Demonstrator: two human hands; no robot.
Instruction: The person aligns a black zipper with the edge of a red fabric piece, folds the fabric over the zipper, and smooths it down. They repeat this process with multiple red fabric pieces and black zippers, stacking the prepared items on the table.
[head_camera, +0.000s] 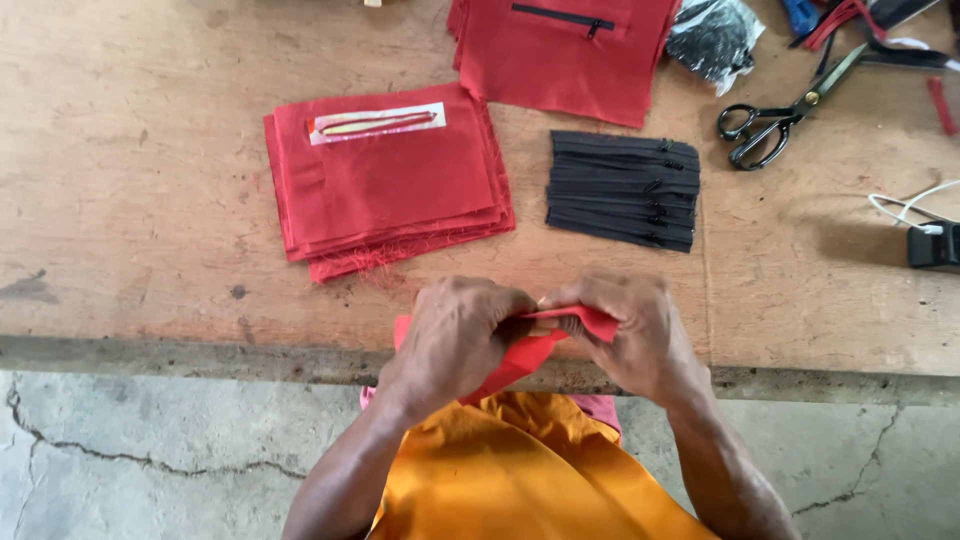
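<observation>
Both hands pinch one piece of red cloth (520, 362) at the table's near edge. My left hand (455, 335) grips its left part with the fingers curled over the top. My right hand (630, 325) grips its right part, and the fingertips of both hands meet at the cloth's folded top edge. The cloth hangs down over the table edge towards my orange garment (520, 470). Much of the cloth is hidden under the hands.
A stack of red cloth pieces (390, 190) with a slit patch on top lies beyond the hands. A pile of black zippers (622, 190) sits to its right. Farther back are red pieces with a zipper (565, 50), black scissors (785, 115), a black plastic bag (712, 35) and a white cable (905, 205).
</observation>
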